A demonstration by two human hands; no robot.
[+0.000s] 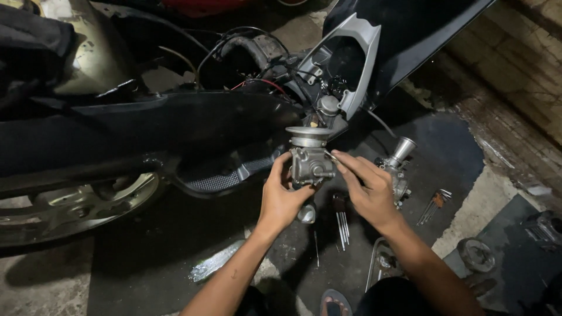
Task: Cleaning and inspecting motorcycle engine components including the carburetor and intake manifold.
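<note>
Carburettor held up beside a stripped scooter

The left hand point(281, 196) clasps the grey carburettor point(310, 158) at chest height, steadying it, while the right hand point(369, 187) pinches a fitting on its side; tools point(342, 225) lie on the floor below.

A: How much of the carburetor point(310, 161) can you make out?
B: Its left side sits behind the fingers of the left hand point(281, 196), and the underside is lost in shadow. Whatever thin part the right hand point(369, 190) pinches is too small to tell.
A: And the second metal part point(398, 167)?
B: Half hidden behind that right hand.
A: The wheel point(70, 208)?
B: Cut off by the left edge, its top under the dark bodywork point(175, 126).
A: The tools on the floor?
B: The hex keys point(434, 205) are tiny and blurred; the foot point(335, 304) runs off the bottom edge
</note>
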